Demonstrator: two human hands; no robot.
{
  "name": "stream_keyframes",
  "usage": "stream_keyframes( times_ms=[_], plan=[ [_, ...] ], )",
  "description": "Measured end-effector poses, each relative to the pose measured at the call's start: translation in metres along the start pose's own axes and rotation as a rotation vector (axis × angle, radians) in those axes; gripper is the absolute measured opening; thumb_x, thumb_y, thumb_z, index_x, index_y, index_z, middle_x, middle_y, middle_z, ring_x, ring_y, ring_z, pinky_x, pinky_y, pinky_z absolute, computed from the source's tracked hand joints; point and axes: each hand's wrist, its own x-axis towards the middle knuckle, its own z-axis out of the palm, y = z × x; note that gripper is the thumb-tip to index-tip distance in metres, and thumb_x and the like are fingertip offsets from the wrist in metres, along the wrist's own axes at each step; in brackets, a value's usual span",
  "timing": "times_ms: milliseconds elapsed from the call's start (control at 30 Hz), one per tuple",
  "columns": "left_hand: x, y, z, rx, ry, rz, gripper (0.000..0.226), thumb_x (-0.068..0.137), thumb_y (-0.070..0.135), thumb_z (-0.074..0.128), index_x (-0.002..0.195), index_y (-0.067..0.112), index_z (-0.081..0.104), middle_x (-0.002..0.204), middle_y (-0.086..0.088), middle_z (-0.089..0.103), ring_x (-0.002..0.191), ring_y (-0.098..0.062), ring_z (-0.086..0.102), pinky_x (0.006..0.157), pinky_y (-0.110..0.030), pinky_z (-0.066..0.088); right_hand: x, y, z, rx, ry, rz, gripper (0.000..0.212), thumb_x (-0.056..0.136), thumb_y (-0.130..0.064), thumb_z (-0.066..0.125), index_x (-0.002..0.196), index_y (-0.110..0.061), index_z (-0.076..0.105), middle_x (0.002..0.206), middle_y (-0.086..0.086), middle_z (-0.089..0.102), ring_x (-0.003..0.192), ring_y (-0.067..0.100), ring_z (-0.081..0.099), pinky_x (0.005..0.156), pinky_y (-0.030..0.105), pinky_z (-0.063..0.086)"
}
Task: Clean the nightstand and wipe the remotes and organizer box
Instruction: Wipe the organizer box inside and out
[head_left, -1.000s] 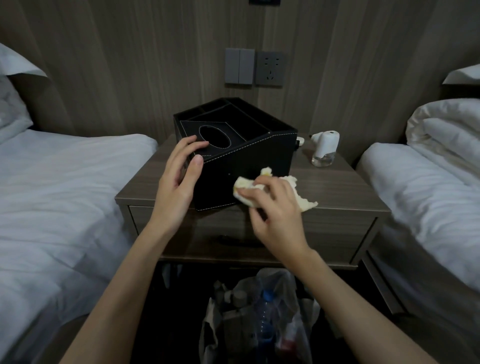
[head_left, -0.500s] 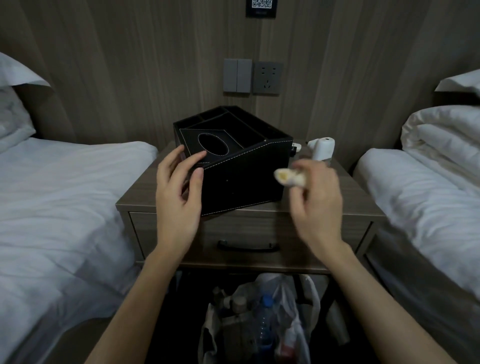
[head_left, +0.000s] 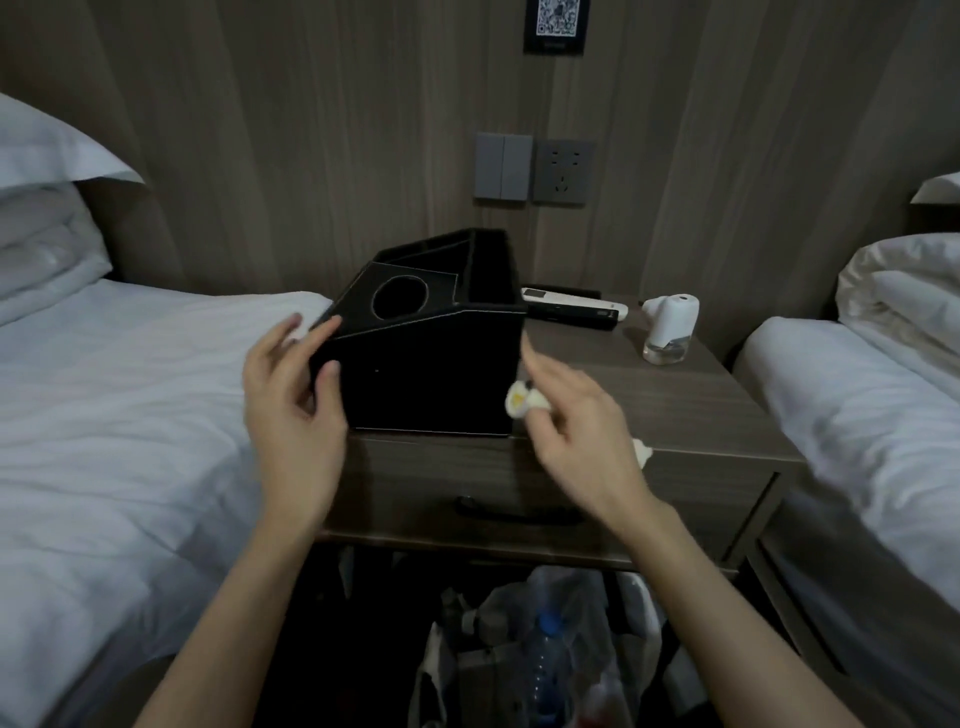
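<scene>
Hotel room — twin beds (head_left: 130, 415); nightstand (head_left: 675, 415)

I count one bench (head_left: 675, 410) carrying one black box (head_left: 431, 374), two remotes, a white remote (head_left: 571, 300) and a black remote (head_left: 576, 318), and one white bottle (head_left: 670, 327). I see two hands, left hand (head_left: 291, 410) and right hand (head_left: 576, 436), and one cloth (head_left: 522, 405). There are two beds, left bed (head_left: 130, 415) and right bed (head_left: 857, 415), plus one switch (head_left: 503, 166) and one socket (head_left: 563, 171).
</scene>
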Motion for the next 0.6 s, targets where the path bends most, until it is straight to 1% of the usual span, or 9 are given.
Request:
stream_keyframes(
  times_ms=[33, 67, 133, 200, 267, 333, 467, 533, 600],
  plan=[
    [0.005, -0.008, -0.006, 0.036, 0.015, -0.024, 0.036, 0.093, 0.004, 0.056, 0.126, 0.019, 0.062, 0.142, -0.011, 0.041, 0.124, 0.003, 0.04, 0.105, -0.026, 0.041, -0.001, -0.007, 0.006, 0.003, -0.051, -0.049, 0.063, 0.086, -0.022, 0.039, 0.148, -0.032, 0.034, 0.146, -0.012, 0.046, 0.122, 0.015, 0.051, 0.1, 0.023, 0.038],
    [0.009, -0.013, -0.012, 0.097, 0.028, -0.035, 0.037, 0.094, 0.007, 0.057, 0.129, 0.018, 0.06, 0.146, -0.012, 0.037, 0.131, -0.01, 0.038, 0.112, -0.025, 0.033, -0.002, -0.014, 0.012, 0.005, -0.11, -0.091, 0.063, 0.088, -0.024, 0.036, 0.149, -0.037, 0.029, 0.15, -0.018, 0.038, 0.121, 0.012, 0.051, 0.101, 0.022, 0.038],
    [0.014, -0.014, -0.02, 0.204, 0.05, -0.011, 0.038, 0.096, 0.018, 0.054, 0.135, 0.016, 0.056, 0.152, -0.015, 0.03, 0.141, -0.029, 0.027, 0.114, -0.014, 0.015, -0.001, -0.024, 0.02, 0.017, -0.248, -0.138, 0.066, 0.089, -0.021, 0.035, 0.149, -0.046, 0.022, 0.154, -0.029, 0.024, 0.111, 0.009, 0.052, 0.096, 0.026, 0.044],
    [0.018, -0.001, -0.022, 0.221, 0.017, 0.084, 0.041, 0.099, 0.028, 0.047, 0.138, 0.018, 0.052, 0.153, -0.012, 0.03, 0.144, -0.029, 0.021, 0.119, -0.028, 0.014, 0.002, -0.028, 0.023, 0.035, -0.328, -0.157, 0.068, 0.088, -0.016, 0.038, 0.146, -0.049, 0.027, 0.153, -0.034, 0.021, 0.112, 0.008, 0.051, 0.096, 0.028, 0.044],
    [0.023, 0.019, -0.016, 0.207, -0.079, 0.192, 0.042, 0.099, 0.035, 0.044, 0.137, 0.021, 0.053, 0.149, -0.006, 0.04, 0.144, -0.026, 0.024, 0.119, -0.045, 0.017, 0.007, -0.024, 0.023, 0.1, -0.262, -0.153, 0.062, 0.085, -0.018, 0.039, 0.141, -0.045, 0.042, 0.15, -0.031, 0.032, 0.126, 0.002, 0.047, 0.107, 0.029, 0.039],
    [0.025, 0.037, -0.005, 0.259, -0.155, 0.255, 0.044, 0.096, 0.042, 0.047, 0.133, 0.021, 0.057, 0.139, -0.004, 0.051, 0.141, -0.024, 0.031, 0.118, -0.052, 0.016, 0.013, -0.016, 0.021, 0.185, -0.133, -0.095, 0.056, 0.081, -0.02, 0.041, 0.133, -0.037, 0.056, 0.145, -0.023, 0.044, 0.131, -0.001, 0.044, 0.111, 0.033, 0.037],
    [0.021, 0.047, 0.018, 0.361, -0.208, 0.247, 0.04, 0.091, 0.045, 0.054, 0.108, 0.01, 0.064, 0.114, -0.007, 0.061, 0.128, -0.024, 0.045, 0.119, -0.042, 0.009, 0.017, -0.003, 0.011, 0.193, 0.033, -0.025, 0.047, 0.078, -0.026, 0.042, 0.117, -0.031, 0.067, 0.135, -0.017, 0.056, 0.126, 0.004, 0.052, 0.104, 0.036, 0.044],
    [0.022, 0.042, 0.024, 0.356, -0.18, 0.272, 0.025, 0.092, 0.035, 0.057, 0.092, 0.01, 0.057, 0.102, -0.01, 0.058, 0.114, -0.026, 0.051, 0.119, -0.043, 0.007, 0.018, 0.0, 0.009, 0.177, 0.059, -0.024, 0.044, 0.078, -0.029, 0.042, 0.114, -0.03, 0.068, 0.132, -0.016, 0.058, 0.123, 0.004, 0.053, 0.103, 0.033, 0.044],
    [0.025, 0.038, 0.026, 0.261, -0.195, 0.262, 0.018, 0.093, 0.026, 0.059, 0.085, 0.017, 0.046, 0.099, -0.008, 0.056, 0.118, -0.024, 0.049, 0.119, -0.043, 0.001, 0.018, 0.001, 0.009, 0.18, 0.095, -0.008, 0.041, 0.08, -0.027, 0.043, 0.112, -0.028, 0.068, 0.129, -0.015, 0.059, 0.121, 0.003, 0.053, 0.103, 0.027, 0.043]
  ],
)
